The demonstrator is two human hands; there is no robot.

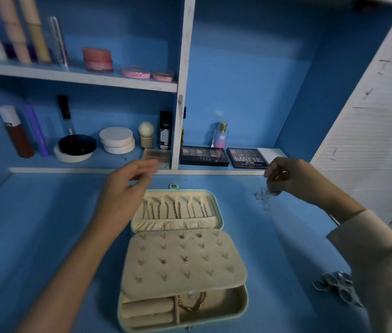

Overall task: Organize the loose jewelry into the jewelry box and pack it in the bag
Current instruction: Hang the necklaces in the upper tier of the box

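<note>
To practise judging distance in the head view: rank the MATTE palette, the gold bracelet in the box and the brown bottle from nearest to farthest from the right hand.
1. MATTE palette, on the shelf just left of the right hand, which pinches silver jewelry.
2. Gold bracelet, in the jewelry box's front tray, below-left.
3. Brown bottle, far left on the shelf.
</note>
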